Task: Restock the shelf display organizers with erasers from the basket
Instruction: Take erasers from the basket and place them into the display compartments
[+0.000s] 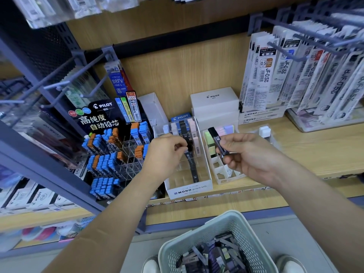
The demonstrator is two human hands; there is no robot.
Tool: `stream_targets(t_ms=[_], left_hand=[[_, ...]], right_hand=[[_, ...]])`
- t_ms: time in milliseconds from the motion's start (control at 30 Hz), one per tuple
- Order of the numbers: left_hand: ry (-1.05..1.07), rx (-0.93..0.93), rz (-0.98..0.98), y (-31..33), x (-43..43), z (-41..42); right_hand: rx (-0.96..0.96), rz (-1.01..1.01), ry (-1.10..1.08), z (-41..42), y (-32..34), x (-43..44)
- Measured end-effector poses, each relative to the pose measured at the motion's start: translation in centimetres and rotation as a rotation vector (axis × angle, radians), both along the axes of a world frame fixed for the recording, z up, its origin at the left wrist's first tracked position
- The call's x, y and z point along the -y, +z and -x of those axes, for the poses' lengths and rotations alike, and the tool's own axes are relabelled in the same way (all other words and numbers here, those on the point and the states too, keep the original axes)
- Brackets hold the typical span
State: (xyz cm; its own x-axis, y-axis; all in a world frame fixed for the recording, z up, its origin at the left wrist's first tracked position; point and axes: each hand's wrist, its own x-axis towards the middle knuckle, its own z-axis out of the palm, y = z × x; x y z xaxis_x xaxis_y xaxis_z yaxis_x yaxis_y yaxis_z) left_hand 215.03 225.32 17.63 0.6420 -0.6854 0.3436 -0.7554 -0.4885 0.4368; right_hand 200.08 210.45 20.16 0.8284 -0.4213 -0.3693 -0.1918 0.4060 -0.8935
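Note:
My right hand (244, 154) holds a slim black case (217, 140) upright above a white divided organizer (222, 170) with pastel pieces at its back. My left hand (165, 152) reaches into the clear MONO organizer (189, 189), fingers pinched on a black case (189, 153) at the head of a row of black cases (194, 170) in its middle lane. The pale green basket (197, 239) sits on the floor below the shelf, with several dark and pastel cases inside.
A Pilot lead display (110, 154) with blue and orange tubes stands left of the organizers. White Pilot boxes (214, 103) sit behind. Hanging refill packs (307, 75) fill the right, on hooks jutting out. My shoes flank the basket.

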Motion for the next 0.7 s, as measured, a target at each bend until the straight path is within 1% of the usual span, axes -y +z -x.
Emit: stream_targets(t_ms=[133,233,333,433,533,700], left_hand=[[-0.048,0.004,0.036,-0.35,0.35,0.04],[-0.082,0.006,0.024,-0.66,0.6,0.16],[-0.091,0.004,0.008,-0.61,0.65,0.28],[-0.116,-0.001,-0.064,-0.3,0.55,0.27],[-0.156,0.058,-0.178,-0.07,0.59,0.31],[-0.116,0.048,-0.164,0.16,0.2,-0.1]], right_hand=[[0.012,-0.026,0.009,0.01,0.21,-0.36],[0.019,-0.031,0.001,0.03,0.33,-0.47],[-0.002,0.01,0.004,0.06,0.32,-0.65],[-0.042,0.09,0.012,0.06,0.15,-0.86],[-0.057,0.124,0.008,0.08,0.03,-0.84],[-0.044,0.092,-0.013,-0.08,-0.35,-0.87]])
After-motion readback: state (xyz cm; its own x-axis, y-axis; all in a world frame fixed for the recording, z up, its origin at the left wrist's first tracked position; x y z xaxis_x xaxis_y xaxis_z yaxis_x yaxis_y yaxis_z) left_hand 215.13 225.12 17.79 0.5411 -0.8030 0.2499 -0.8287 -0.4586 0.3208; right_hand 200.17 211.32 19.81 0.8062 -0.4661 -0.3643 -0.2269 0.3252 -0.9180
